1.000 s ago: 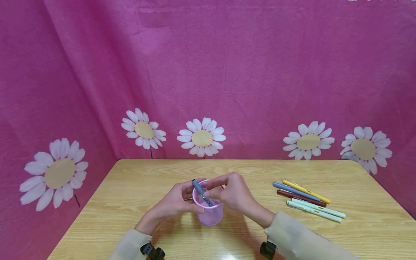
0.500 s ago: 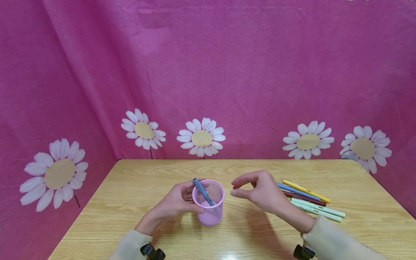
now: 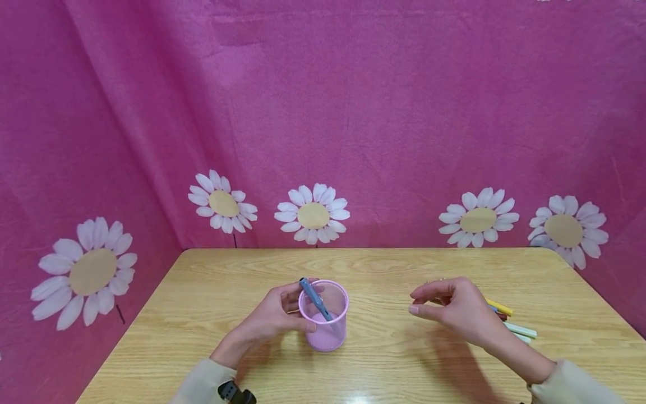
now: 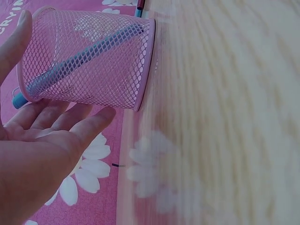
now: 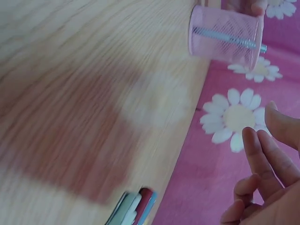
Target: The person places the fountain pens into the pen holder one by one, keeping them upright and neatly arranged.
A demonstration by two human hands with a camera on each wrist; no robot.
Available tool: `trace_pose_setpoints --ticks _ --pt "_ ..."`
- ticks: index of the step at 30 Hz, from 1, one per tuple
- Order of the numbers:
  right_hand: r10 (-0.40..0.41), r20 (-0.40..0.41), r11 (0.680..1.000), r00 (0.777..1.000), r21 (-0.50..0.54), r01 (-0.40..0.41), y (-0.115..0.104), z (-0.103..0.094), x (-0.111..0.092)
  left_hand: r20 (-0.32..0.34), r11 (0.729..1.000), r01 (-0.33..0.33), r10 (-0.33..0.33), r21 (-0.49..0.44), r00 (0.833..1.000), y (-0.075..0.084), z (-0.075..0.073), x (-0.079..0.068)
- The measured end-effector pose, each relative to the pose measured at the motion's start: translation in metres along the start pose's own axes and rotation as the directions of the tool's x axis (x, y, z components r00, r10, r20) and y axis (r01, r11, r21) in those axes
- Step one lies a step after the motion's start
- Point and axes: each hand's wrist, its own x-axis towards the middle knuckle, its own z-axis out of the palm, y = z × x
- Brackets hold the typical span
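Observation:
A pink mesh pen holder (image 3: pixel 327 338) stands upright on the table. My left hand (image 3: pixel 276 312) holds its left side, thumb at the near rim and fingers behind. Inside leans a blue-grey pen (image 3: pixel 314 297), its upper end poking past the rim on the left; the left wrist view shows this pen (image 4: pixel 19 100) slanting across behind the mesh. My right hand (image 3: pixel 463 310) is over the right part of the table, thumb and forefinger apart with nothing between them. Behind it, partly hidden, lie several pens, among them a yellow pen (image 3: pixel 502 307) and a light green pen (image 3: pixel 522 330).
The wooden table (image 3: pixel 383 359) reaches back to a pink cloth (image 3: pixel 383 112) printed with white daisies, which also hangs along both sides. In the right wrist view, the ends of the loose pens (image 5: pixel 129 206) appear at the bottom.
My right hand has let go of the blue-grey pen in the holder and moved right, now covering part of the loose pens. The left hand and holder have stayed in place.

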Motion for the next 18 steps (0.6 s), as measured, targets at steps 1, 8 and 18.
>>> trace_pose_setpoints --ticks 1,8,18 --pt "0.011 0.001 1.000 1.000 0.008 -0.011 0.003 -0.002 -0.002 -0.001 1.000 0.002 -0.002 -0.003 1.000 0.000 0.000 0.000" --pt "0.022 -0.040 1.000 0.999 0.009 -0.022 0.027 -0.012 -0.011 -0.009 1.000 0.006 -0.006 -0.008 1.000 -0.001 0.001 0.001" --pt "0.079 -0.080 0.994 0.994 -0.073 -0.085 0.051 -0.024 -0.023 -0.003 1.000 0.009 -0.009 -0.011 1.000 -0.001 0.000 -0.001"
